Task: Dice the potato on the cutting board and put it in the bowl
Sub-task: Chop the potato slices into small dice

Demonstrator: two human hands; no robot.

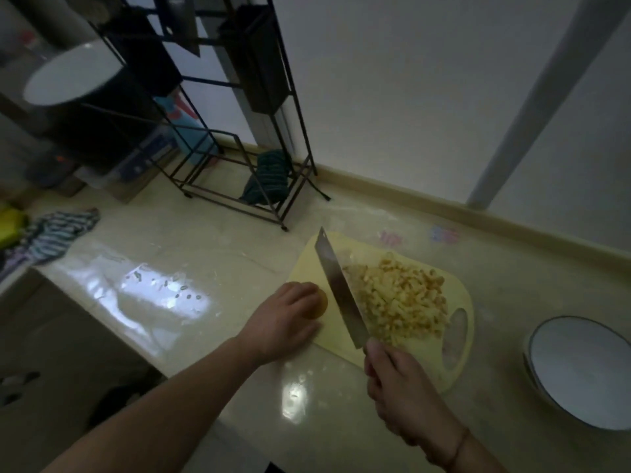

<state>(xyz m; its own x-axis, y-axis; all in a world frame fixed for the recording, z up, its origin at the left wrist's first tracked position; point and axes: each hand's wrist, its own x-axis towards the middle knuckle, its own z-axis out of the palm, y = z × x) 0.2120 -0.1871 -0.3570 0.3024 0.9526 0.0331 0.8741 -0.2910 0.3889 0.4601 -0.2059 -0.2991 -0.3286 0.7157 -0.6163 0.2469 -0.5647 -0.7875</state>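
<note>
A pale yellow cutting board (309,264) lies on the counter. On its right half sits a heap of diced potato (399,298). My left hand (285,320) covers an uncut piece of potato (321,303) at the board's left edge, fingers curled over it. My right hand (397,390) grips the handle of a broad knife (336,285), whose blade slants across the board between the uncut piece and the heap. A white bowl (580,368) with a dark rim stands on the counter to the right of the board, empty.
A black wire rack (239,165) stands at the back left with a green cloth (269,177) inside. A striped cloth (54,233) lies at the far left. A white plate (71,73) sits high on the left. The wall edge runs behind the board.
</note>
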